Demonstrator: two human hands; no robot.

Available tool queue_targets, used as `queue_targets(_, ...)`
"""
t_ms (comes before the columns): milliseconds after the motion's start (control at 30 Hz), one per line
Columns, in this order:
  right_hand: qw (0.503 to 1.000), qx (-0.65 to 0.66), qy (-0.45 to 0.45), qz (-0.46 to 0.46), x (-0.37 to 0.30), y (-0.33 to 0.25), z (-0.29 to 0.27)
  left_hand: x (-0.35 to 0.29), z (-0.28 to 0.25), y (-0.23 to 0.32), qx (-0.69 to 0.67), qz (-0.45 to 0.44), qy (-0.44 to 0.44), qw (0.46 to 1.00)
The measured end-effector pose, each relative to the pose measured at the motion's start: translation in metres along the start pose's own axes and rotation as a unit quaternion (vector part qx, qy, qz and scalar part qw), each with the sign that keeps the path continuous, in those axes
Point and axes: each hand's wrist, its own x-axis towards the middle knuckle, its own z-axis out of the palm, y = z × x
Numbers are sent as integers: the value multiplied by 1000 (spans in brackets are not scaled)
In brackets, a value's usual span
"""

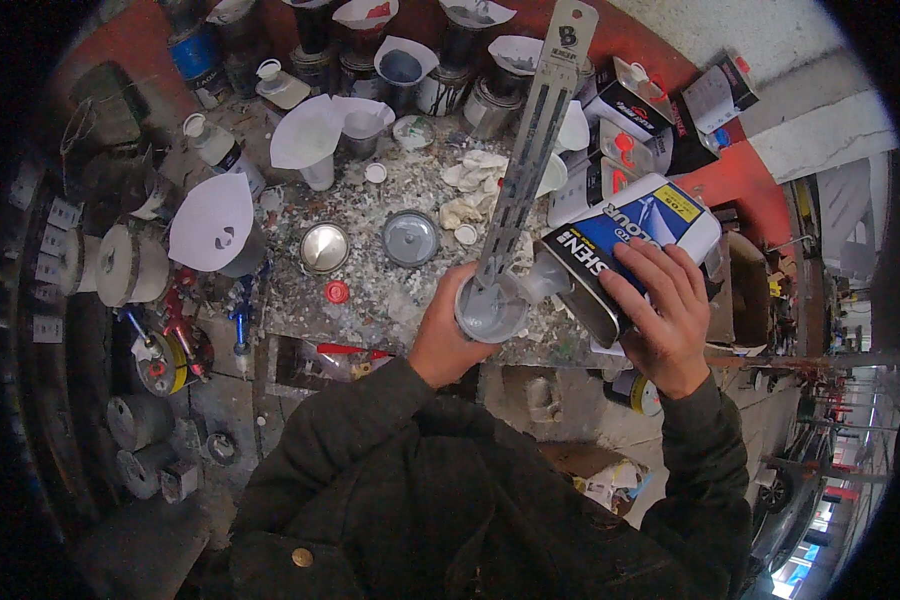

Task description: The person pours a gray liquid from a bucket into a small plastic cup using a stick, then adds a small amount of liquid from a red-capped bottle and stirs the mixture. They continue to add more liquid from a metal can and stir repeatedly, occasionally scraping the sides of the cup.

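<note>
My left hand [442,342] is wrapped round a clear plastic cup [494,318] with grey liquid in it. A long slotted metal mixing stick [530,150] stands in the cup, leaning up and away. My right hand [667,310] grips a rectangular metal can [582,270] with a blue, yellow and black label. The can is tipped toward the left, and its translucent spout [546,278] meets the cup's rim. Whether liquid is flowing cannot be made out. On the bench beyond my left hand lie a red cap [337,291] and two round lids [325,247].
Paint tins with paper strainers [213,222] line the bench's back and left. More rectangular cans [625,100] with red caps stand at the far right. Crumpled rags [467,205] lie near the stick. Spray guns [240,325] hang at the left front edge. A cardboard box [745,290] sits right.
</note>
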Motion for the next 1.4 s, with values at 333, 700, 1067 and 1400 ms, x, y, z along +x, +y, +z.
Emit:
queue_targets(333,1000,2,-1,7,0,0,-1,1,3,-6,-14,6,4,1000)
queue_targets(700,1000,-10,2,1,-3,1,-3,1,3,2,-32,-1,-6,999)
queue_targets(1067,999,33,-5,31,-6,2,-3,0,2,3,-25,-2,-5,1000)
queue_targets(1400,810,417,63,408,-62,20,114,-11,-16,1,12,-20,17,1000)
